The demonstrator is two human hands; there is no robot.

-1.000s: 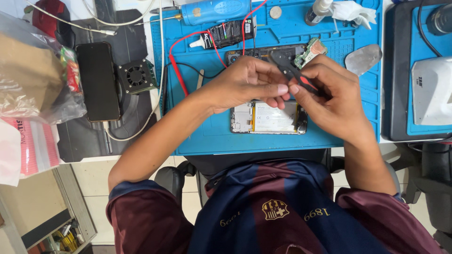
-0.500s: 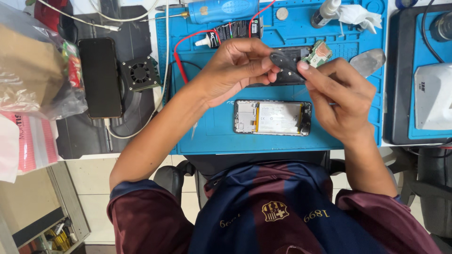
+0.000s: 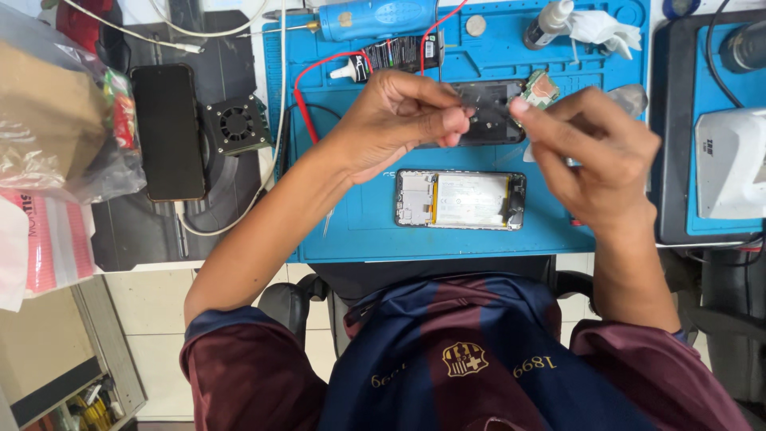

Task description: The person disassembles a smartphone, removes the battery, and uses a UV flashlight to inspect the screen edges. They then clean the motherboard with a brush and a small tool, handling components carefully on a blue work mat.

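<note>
Both hands raised over mat centre: left hand (image 3: 399,120) and right hand (image 3: 590,152) fingertips pinching something tiny, likely light, fragile; opened phone (image 3: 461,199) below.

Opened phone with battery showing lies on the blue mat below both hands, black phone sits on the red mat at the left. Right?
Not quite. The head view shows the black phone on a dark grey mat, not a red one. The rest holds: the opened phone lies on the blue mat below the left hand and right hand.
</note>
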